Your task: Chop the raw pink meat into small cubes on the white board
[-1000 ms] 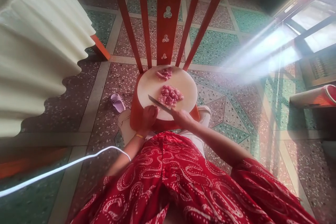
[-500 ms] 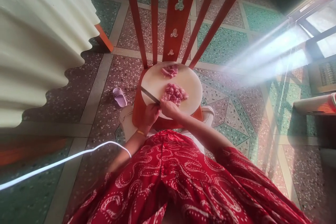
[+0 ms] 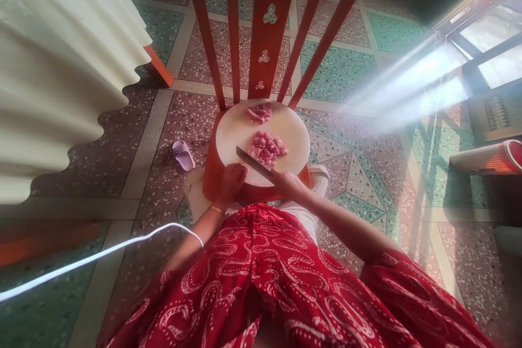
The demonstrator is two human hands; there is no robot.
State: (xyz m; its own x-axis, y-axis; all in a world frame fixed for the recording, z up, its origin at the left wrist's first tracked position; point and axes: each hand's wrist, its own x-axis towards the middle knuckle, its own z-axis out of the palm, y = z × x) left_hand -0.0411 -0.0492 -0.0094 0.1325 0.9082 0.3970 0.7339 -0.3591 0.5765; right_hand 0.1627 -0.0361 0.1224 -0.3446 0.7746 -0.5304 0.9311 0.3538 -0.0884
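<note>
A round pale cutting board rests on the seat of a red-brown wooden chair. My right hand is wrapped round the handle of a knife, whose dark blade points up and left over the near part of the board. Beside the blade lies a heap of chopped raw meat. A smaller piece of raw meat sits near the far rim. Fingers curled, my left hand is at the board's near-left edge; what it holds, if anything, is hidden.
The slatted chair back rises behind the board. A purple slipper lies on the tiled floor at left. A pale wavy cloth hangs at upper left, a white cable crosses my left forearm, and a cylindrical container lies at right.
My right hand has moved right and toward me with the knife, away from my left hand. The blade now lies closer to the meat heap. My left hand stays near the board's edge.
</note>
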